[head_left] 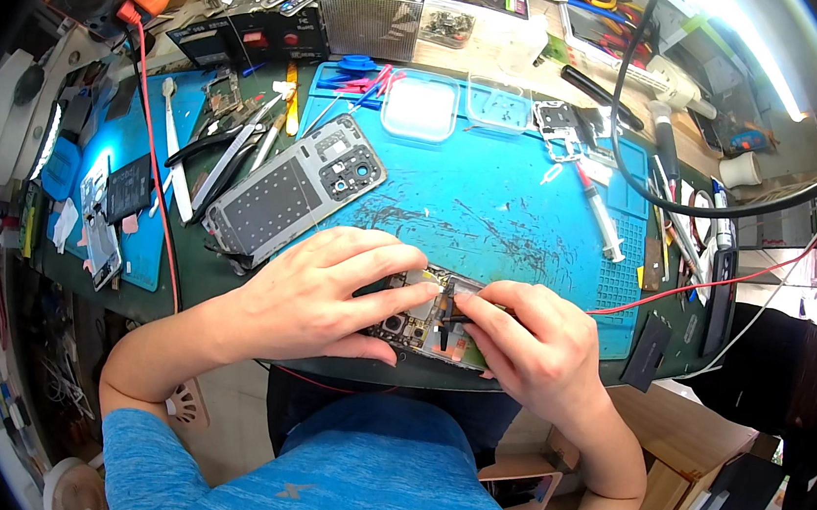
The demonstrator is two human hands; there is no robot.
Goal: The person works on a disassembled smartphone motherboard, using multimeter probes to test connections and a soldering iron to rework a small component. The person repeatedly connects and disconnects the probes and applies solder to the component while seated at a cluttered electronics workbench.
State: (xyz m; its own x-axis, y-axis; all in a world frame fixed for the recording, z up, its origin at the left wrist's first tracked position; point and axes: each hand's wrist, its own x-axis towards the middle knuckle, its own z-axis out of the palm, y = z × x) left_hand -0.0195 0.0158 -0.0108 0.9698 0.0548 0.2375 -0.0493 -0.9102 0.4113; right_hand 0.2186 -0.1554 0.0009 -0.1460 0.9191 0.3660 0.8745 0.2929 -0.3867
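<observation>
Head view: the left hand (331, 297) arches with parted fingers over the left part of an opened rectangular phone with a bare circuit board (416, 331), its fingertips touching it; whether it grips the frame cannot be told. The right hand (532, 351) has thumb and fingers drawn together beside a thin black strip (445, 329) on the phone; a hold on it is unclear. The phone lies at the near edge of a scuffed blue work mat (492, 204). Beyond the left hand rests a grey phone housing with round camera openings (277, 193). Farther off stand two clear plastic boxes (420, 107), with a slim clear syringe (598, 206) to their right.
</observation>
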